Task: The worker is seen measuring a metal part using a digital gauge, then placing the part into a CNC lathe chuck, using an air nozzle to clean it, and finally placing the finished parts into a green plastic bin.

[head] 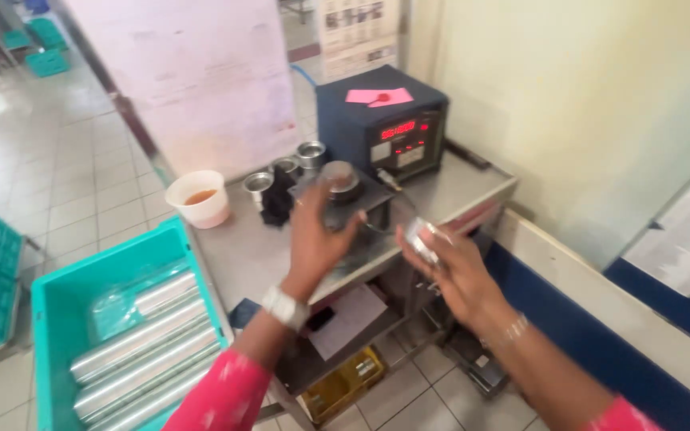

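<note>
My left hand (pixel 313 239) reaches over the steel table (pixel 241 255), fingers spread, touching the small metal fixture (pixel 343 191) with a round metal part (pixel 340 177) on top. My right hand (pixel 449 267) holds a small shiny metal cylinder (pixel 421 238) just right of the fixture. A blue box instrument (pixel 385 120) with a red digital display stands behind, with pink paper (pixel 378 96) on its top.
Three metal rings (pixel 285 169) and a white cup of brown liquid (pixel 199 198) stand on the table's far left. A teal crate (pixel 57 303) of long metal tubes sits at lower left. A cream wall is on the right; shelf with papers lies below the table.
</note>
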